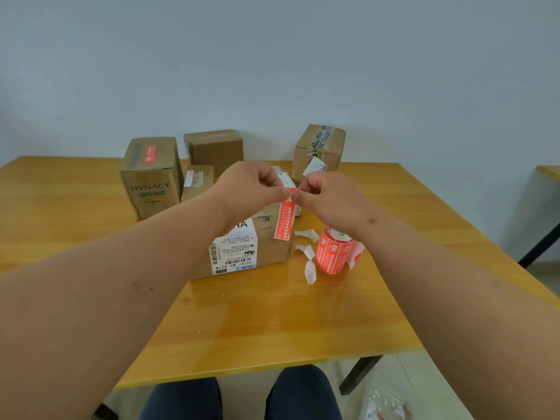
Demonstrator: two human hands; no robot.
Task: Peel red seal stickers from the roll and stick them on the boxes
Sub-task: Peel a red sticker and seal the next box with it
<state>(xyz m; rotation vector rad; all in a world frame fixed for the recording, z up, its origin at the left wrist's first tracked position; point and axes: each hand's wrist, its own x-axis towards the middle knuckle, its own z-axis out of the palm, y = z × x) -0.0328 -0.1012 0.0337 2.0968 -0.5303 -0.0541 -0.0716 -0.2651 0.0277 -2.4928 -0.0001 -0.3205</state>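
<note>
Sticker (285, 219), 1 red strip, hangs above the nearest box (242, 251), pinched at its top end by the left hand (251, 189) and right hand (325, 198). It looks light, limp and tacky; hold edges only. Roll (335, 253) stands just right.

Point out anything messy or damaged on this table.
Curled white backing scraps lie loose on the table between the near box and the sticker roll. On the far right box, a white label is peeling and its tape looks torn.
</note>
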